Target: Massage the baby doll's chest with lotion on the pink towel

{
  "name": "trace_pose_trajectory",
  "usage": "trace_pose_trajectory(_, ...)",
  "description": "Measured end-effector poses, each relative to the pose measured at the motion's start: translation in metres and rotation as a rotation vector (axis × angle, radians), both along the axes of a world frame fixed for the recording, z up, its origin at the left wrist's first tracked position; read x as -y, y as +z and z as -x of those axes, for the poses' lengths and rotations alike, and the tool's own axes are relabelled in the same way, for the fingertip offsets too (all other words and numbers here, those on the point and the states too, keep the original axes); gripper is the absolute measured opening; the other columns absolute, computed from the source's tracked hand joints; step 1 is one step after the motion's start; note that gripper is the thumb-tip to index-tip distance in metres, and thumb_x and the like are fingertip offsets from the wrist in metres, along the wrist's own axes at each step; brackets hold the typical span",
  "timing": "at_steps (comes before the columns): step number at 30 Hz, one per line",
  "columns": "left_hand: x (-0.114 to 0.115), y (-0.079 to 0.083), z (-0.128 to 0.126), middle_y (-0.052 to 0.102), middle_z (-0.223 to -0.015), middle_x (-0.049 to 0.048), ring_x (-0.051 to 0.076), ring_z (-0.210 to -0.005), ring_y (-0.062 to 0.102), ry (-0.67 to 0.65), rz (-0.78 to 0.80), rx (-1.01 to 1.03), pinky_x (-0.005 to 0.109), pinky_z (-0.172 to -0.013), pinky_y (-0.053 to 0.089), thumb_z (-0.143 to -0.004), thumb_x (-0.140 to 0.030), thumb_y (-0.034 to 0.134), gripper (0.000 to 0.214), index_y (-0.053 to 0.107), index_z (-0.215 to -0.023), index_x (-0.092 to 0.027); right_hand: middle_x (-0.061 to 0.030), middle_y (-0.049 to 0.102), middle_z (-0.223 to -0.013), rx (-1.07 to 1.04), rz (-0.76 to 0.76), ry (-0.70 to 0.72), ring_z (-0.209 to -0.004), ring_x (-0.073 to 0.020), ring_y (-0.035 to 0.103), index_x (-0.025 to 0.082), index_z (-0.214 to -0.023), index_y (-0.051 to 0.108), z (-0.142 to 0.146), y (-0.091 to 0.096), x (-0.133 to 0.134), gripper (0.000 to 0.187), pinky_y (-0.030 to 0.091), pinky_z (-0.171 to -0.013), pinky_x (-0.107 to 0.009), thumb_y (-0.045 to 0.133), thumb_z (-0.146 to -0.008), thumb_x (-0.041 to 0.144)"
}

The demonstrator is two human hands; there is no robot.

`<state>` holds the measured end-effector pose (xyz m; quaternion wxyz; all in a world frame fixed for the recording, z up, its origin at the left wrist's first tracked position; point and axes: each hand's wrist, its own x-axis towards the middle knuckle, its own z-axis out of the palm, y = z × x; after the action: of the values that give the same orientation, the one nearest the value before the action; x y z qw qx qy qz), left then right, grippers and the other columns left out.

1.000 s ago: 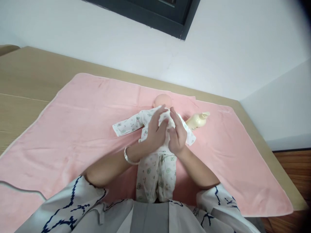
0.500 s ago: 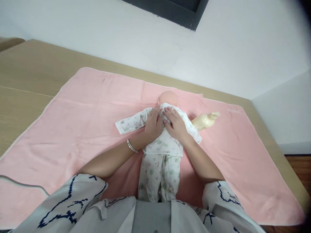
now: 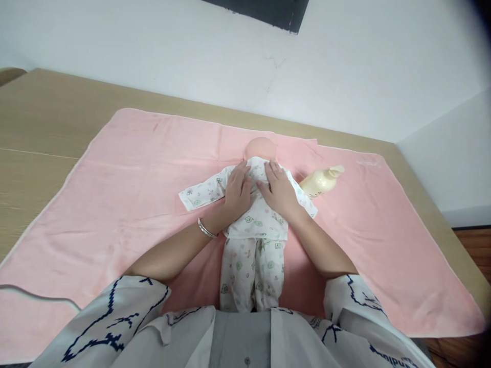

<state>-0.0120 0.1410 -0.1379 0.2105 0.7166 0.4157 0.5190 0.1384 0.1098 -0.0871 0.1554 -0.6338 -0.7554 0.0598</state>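
I can pick out only one scrap of lettering: on the wearer's printed shirt, between four and five o'clock from the middle of the view, dark blue letters seem to read "andlo", with a smaller, illegible line below. At three o'clock, the cream pump bottle carries tiny dark marks, too small to read. Slightly farther out, just short of three o'clock, the pink blanket bears a pale mark; whether it is lettering I can't tell.
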Motion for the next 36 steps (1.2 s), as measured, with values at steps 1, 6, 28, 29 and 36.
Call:
trace_pose_trajectory(1, 0.000, 0.000, 0.000, 0.054, -0.146, 0.0141, 0.022, -0.140, 0.047, 0.000, 0.004, -0.010, 0.047, -0.119, 0.039, -0.104, -0.038, 0.028, 0.042, 0.053, -0.131, -0.017, -0.0234, 0.029, -0.161, 0.000, -0.014, -0.043, -0.152, -0.0356, 0.023, 0.000, -0.153, 0.031, 0.002, -0.001, 0.002, 0.067, 0.022, -0.123, -0.057, 0.036, -0.102, 0.043)
trace_pose_trajectory(6, 0.000, 0.000, 0.001, 0.056, -0.144, 0.0140, 0.022, -0.138, 0.049, 0.014, 0.000, -0.014, 0.046, -0.118, 0.041, -0.104, -0.036, 0.029, 0.041, 0.053, -0.132, -0.018, -0.0159, 0.036, -0.160, 0.066, -0.066, 0.170, -0.154, -0.0305, 0.019, 0.007, -0.149, 0.043, 0.018, 0.000, 0.022, 0.053, 0.016, -0.126, -0.055, 0.034, -0.101, 0.027)
trace_pose_trajectory(28, -0.001, 0.013, -0.006, 0.052, -0.148, 0.0204, 0.034, -0.146, 0.038, 0.036, 0.057, -0.404, 0.059, -0.121, 0.028, -0.096, -0.027, 0.037, 0.050, 0.050, -0.140, -0.008, -0.0260, 0.046, -0.150, 0.027, -0.105, -0.090, -0.146, -0.0363, 0.037, 0.000, -0.143, 0.046, 0.019, -0.003, 0.020, 0.054, 0.032, -0.120, -0.054, 0.029, -0.103, 0.031)
trace_pose_trajectory(29, 0.008, 0.016, -0.008, 0.049, -0.150, 0.0210, 0.035, -0.147, 0.036, 0.032, 0.044, -0.443, 0.059, -0.121, 0.027, -0.096, -0.025, 0.037, 0.051, 0.047, -0.142, -0.006, -0.0244, 0.044, -0.152, -0.001, -0.082, -0.086, -0.147, -0.0350, 0.035, 0.001, -0.143, 0.047, 0.016, -0.003, 0.014, 0.053, 0.031, -0.121, -0.053, 0.027, -0.103, 0.031)
trace_pose_trajectory(36, 0.026, 0.026, -0.007, 0.041, -0.156, 0.0211, 0.036, -0.151, 0.028, -0.071, -0.004, -0.580, 0.057, -0.122, 0.026, -0.096, -0.024, 0.037, 0.053, 0.044, -0.145, -0.005, -0.0239, 0.034, -0.159, -0.087, 0.025, -0.103, -0.152, -0.0335, 0.024, 0.003, -0.146, 0.042, 0.011, 0.001, 0.000, 0.058, 0.022, -0.124, -0.054, 0.025, -0.105, 0.039)
